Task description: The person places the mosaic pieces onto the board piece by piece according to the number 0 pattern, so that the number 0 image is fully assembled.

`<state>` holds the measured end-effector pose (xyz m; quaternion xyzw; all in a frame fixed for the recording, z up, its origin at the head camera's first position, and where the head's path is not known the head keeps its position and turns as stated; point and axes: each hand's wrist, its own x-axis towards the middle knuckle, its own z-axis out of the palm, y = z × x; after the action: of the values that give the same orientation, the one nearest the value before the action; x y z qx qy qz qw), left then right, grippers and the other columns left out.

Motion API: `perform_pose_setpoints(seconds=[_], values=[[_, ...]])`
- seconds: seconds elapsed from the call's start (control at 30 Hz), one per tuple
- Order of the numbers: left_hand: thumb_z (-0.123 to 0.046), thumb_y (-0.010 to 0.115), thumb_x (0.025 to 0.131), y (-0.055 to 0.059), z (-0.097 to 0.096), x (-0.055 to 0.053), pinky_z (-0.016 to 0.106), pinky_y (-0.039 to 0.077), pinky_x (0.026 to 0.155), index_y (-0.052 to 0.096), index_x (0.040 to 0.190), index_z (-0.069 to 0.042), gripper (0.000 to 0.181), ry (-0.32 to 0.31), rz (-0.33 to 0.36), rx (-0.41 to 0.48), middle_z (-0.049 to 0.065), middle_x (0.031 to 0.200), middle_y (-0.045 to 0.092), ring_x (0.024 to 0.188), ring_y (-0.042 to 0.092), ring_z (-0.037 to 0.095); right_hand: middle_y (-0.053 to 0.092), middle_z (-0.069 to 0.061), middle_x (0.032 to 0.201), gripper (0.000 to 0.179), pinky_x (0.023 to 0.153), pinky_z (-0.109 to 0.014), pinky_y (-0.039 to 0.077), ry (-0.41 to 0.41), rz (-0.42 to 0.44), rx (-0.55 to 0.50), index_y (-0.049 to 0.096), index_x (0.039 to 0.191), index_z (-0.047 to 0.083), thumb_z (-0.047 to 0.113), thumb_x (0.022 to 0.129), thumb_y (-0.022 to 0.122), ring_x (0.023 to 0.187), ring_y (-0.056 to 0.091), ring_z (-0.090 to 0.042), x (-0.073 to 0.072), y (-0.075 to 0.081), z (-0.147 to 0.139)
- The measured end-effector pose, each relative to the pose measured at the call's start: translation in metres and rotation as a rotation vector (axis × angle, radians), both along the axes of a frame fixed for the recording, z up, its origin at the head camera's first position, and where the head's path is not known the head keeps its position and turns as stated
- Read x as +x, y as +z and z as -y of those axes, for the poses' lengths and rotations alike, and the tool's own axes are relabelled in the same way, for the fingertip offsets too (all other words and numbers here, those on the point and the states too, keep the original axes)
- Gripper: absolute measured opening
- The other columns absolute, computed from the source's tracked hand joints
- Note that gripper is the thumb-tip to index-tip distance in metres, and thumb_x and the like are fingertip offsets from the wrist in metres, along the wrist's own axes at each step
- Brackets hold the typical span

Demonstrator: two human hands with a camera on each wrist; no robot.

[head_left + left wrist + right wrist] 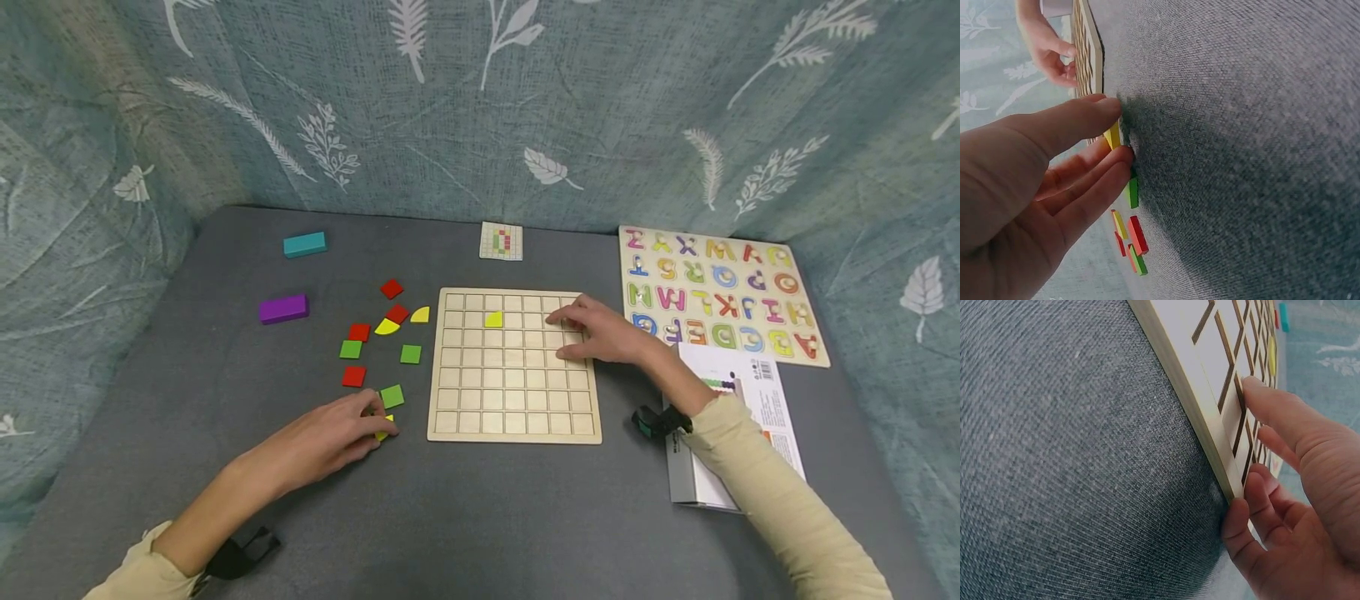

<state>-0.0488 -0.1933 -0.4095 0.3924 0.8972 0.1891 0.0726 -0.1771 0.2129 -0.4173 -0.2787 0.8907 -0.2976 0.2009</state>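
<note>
My left hand (333, 433) pinches a yellow quarter-round tile (1112, 135) between thumb and fingertips, low over the dark cloth left of the wooden grid board (438, 429). A green square tile (392, 396) lies just beyond those fingers. My right hand (603, 332) rests at the board's upper right edge. In the right wrist view its fingers (1259, 494) touch the rim and holds nothing loose. One yellow quarter-round tile (493, 319) sits in a cell near the board's top. Left of the board lie several red, green and yellow tiles, among them a red square tile (354, 377).
A small pattern card (501, 241) lies behind the board. To the right are an alphabet puzzle (723, 296) and a white box (780, 417) under my right forearm. A purple block (284, 309) and a teal block (305, 244) lie far left. A leaf-patterned curtain (465, 125) hangs behind.
</note>
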Motion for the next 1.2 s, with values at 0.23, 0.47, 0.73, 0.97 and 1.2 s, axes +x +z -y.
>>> perform_pose_setpoints(seconds=[0.23,0.47,0.73,0.97,1.2], values=[[-0.012,0.072,0.086,0.001,-0.001,0.001,0.019,0.044,0.065,0.070,0.105,-0.021,0.021,0.008,0.054,0.028,-0.007,0.097,0.054,0.077,0.050,0.003,0.045,-0.010,0.102,0.048,0.078,-0.035,0.035,-0.002,0.001,-0.001,0.057,0.132,0.008,0.020,0.088,0.072,0.087,0.039,-0.020,0.000,-0.003,0.000],[-0.015,0.072,0.087,0.001,-0.004,0.001,0.018,0.044,0.064,0.070,0.103,-0.022,0.019,0.027,0.109,0.022,-0.007,0.100,0.054,0.075,0.051,0.003,0.046,-0.011,0.102,0.049,0.078,-0.035,0.035,0.007,-0.005,-0.008,0.057,0.132,0.007,0.020,0.088,0.072,0.088,0.038,-0.020,0.000,-0.004,-0.001],[-0.013,0.073,0.085,-0.001,-0.007,-0.001,0.022,0.048,0.064,0.070,0.102,-0.020,0.018,0.036,0.073,0.042,-0.002,0.108,0.056,0.075,0.057,0.007,0.046,-0.011,0.103,0.048,0.078,-0.035,0.035,0.004,0.000,-0.012,0.057,0.132,0.007,0.020,0.088,0.071,0.088,0.039,-0.020,0.000,-0.006,-0.003],[-0.011,0.076,0.082,-0.002,-0.009,-0.009,0.021,0.048,0.064,0.071,0.098,-0.020,0.019,0.091,0.032,0.096,-0.005,0.104,0.056,0.075,0.057,0.007,0.046,-0.011,0.102,0.049,0.078,-0.035,0.035,0.011,-0.009,-0.013,0.057,0.132,0.006,0.020,0.088,0.072,0.088,0.038,-0.020,0.000,-0.006,-0.003],[-0.011,0.078,0.079,-0.002,-0.010,-0.021,0.022,0.049,0.065,0.071,0.096,-0.016,0.019,0.170,0.016,0.135,-0.005,0.101,0.059,0.075,0.058,0.006,0.044,-0.011,0.102,0.049,0.078,-0.035,0.035,0.016,-0.007,-0.007,0.056,0.133,0.006,0.020,0.088,0.071,0.088,0.038,-0.021,-0.003,-0.004,-0.003]])
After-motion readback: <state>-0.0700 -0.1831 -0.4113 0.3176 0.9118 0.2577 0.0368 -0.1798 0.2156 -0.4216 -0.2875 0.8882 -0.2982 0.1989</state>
